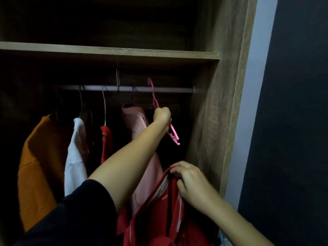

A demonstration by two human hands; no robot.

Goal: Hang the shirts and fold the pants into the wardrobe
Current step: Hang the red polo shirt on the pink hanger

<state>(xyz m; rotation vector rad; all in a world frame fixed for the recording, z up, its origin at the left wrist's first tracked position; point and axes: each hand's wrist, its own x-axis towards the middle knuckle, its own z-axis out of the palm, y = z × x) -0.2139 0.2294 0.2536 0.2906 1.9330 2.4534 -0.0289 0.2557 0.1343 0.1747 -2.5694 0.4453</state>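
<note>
- Wardrobe (213, 103): open and dark inside. A shelf (106, 51) runs across it, and nothing can be made out on it in the gloom. The rail (168, 90) sits just beneath.
- Rail contents, left to right: orange garment (39, 166), white garment (74, 160), small red garment (106, 141) and pink garment (136, 121), all on hangers. The stretch of rail right of the pink garment is bare.
- Red shirt (159, 210): not yet hung. It is held low in front of the wardrobe and drapes straight down, collar uppermost.
- Hanger (174, 135): pink, bare and seen nearly edge-on. Its hook is up at rail level and one arm slants down to the right. Whether the hook rests on the rail cannot be told.
- Left grip (161, 115): raised, clamped round the hanger just below the hook. It is the hand nearer the rail.
- Right grip (190, 180): fingers curled, pinching the shirt's collar edge.
- Governing relation: the collar lies below and slightly right of the hanger, well apart from it. The hanger's lower arm points down toward it.
- Judgement: the step in hand is fitting hanger to shirt. The hanger likely has to come down, or the collar up, so that the arm enters the neck opening.
- Pants: none in view.
</note>
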